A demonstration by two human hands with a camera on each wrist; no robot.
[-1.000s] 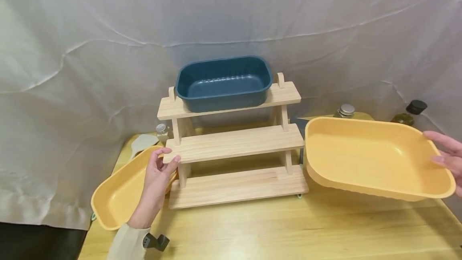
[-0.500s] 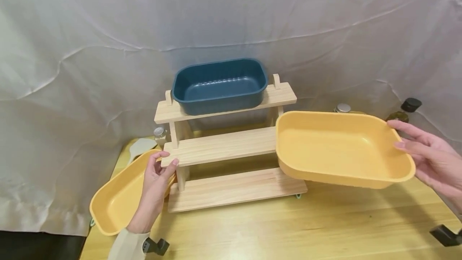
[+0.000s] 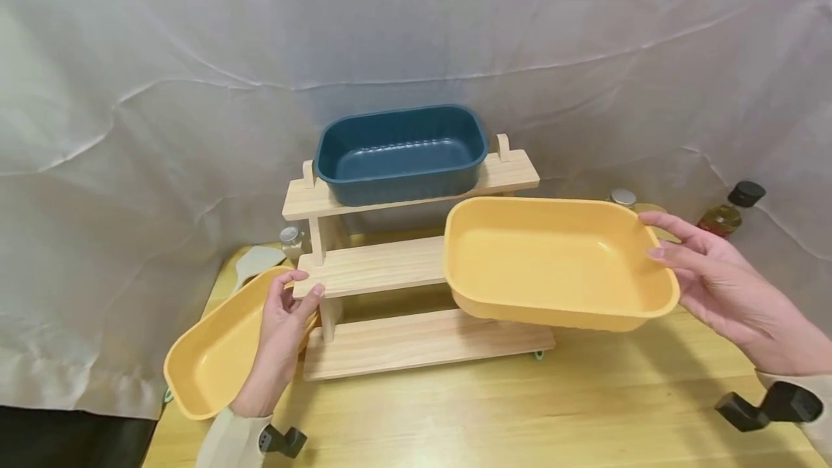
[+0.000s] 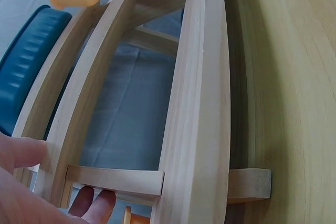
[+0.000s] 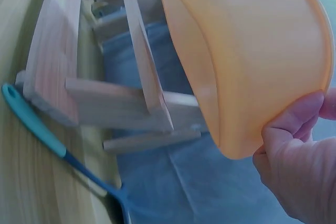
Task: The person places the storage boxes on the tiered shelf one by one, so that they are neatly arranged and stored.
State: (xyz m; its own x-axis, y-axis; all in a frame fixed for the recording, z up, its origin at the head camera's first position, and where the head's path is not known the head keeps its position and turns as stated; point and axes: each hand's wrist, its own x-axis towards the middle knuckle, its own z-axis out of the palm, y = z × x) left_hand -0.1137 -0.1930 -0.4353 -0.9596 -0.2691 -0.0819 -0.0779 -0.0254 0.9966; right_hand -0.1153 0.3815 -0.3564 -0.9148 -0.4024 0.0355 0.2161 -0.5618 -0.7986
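Right hand (image 3: 721, 287) gripped large yellow rectangular plastic tub (image 3: 552, 258) by its right rim, over 3-tier wooden rack (image 3: 390, 266); left hand (image 3: 282, 323) clasped rack's middle shelf end.

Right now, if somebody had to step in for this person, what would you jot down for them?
Right hand holds the big yellow tub by its right end, in the air over the wooden rack's middle shelf, not set down.
Left hand grips the middle shelf's left end, beside a second yellow tub on the table.
Done: blue tub sits on the top shelf.
Left, seemingly: land the held tub; the other yellow one remains unshelved.
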